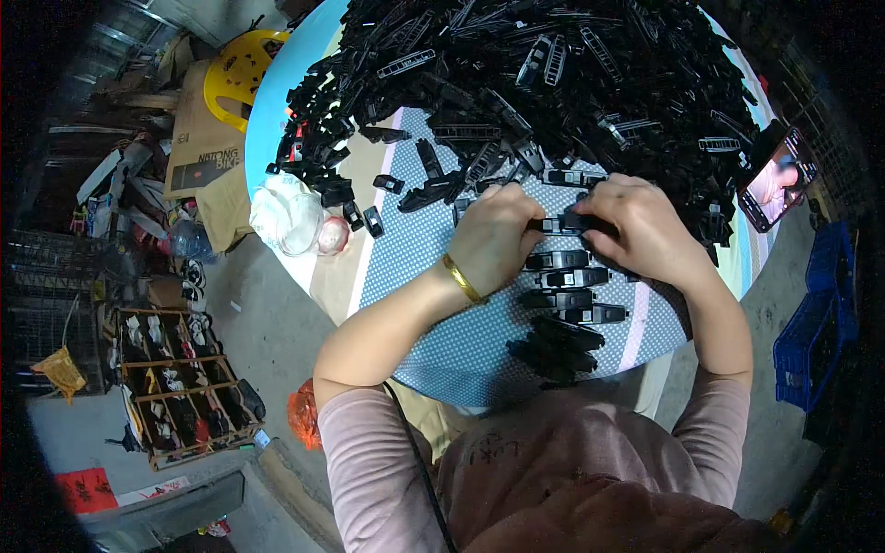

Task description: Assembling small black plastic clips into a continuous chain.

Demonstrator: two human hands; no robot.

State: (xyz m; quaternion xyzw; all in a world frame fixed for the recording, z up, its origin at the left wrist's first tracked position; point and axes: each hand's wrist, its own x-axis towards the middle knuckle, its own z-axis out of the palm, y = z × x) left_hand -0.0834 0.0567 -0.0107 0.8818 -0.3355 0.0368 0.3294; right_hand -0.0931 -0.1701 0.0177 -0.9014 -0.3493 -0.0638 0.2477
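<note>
My left hand [493,238], with a gold-coloured bracelet at the wrist, pinches the left end of a small black plastic part [553,225] over the round table. Across from it, my right hand [639,226] has thumb and fingers closed on the right end of that part. Its exact kind is hard to make out, and the fingers cover both ends. Just nearer to me, several similar black parts [567,278] lie side by side in a short column. Another such part [573,178] rests beyond my fingertips. Close to the table's front edge sits a small bunch of dark strips [556,350].
A large heap of black plastic parts [645,101] covers the table's far side. A crumpled white bag [284,214] and a reddish round object [333,236] lie at left. A phone [779,178] stands at the right edge. A blue crate [816,318] and a wooden rack [175,382] flank the table.
</note>
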